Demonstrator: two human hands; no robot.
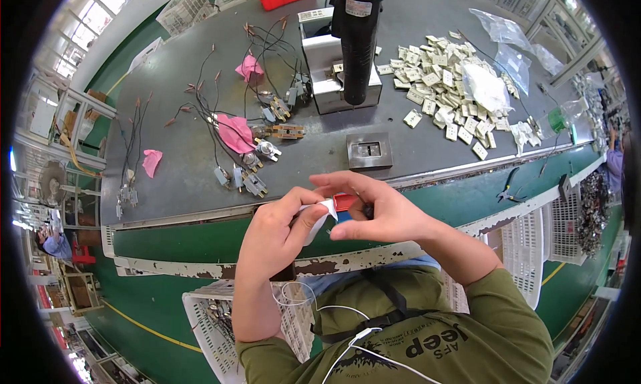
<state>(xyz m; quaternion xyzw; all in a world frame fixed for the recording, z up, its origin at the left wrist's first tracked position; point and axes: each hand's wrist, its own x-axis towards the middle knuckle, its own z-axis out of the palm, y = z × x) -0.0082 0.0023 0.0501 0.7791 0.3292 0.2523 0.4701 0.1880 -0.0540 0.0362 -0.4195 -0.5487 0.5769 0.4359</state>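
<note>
My left hand point(275, 234) is closed, thumb against fingers, on a thin white sheet point(322, 222) that looks like paper or cloth. Beside it, my right hand point(384, 212) curls its fingers, with a small dark piece point(366, 211) partly hidden inside the palm. Between the hands shows a small red item point(344, 202) with a bit of blue below it; its kind is unclear. Both hands are above the table's near edge. Just beyond them sits a square metal block point(369, 150) with a slot in its top.
A bench machine with a black upright head point(357, 50) stands at the centre back. Many cream plastic pieces point(441, 73) are heaped on the right. Wired parts point(274, 107) and pink cloths point(234, 134) lie on the left. Pliers point(511, 187) rest near the right front edge.
</note>
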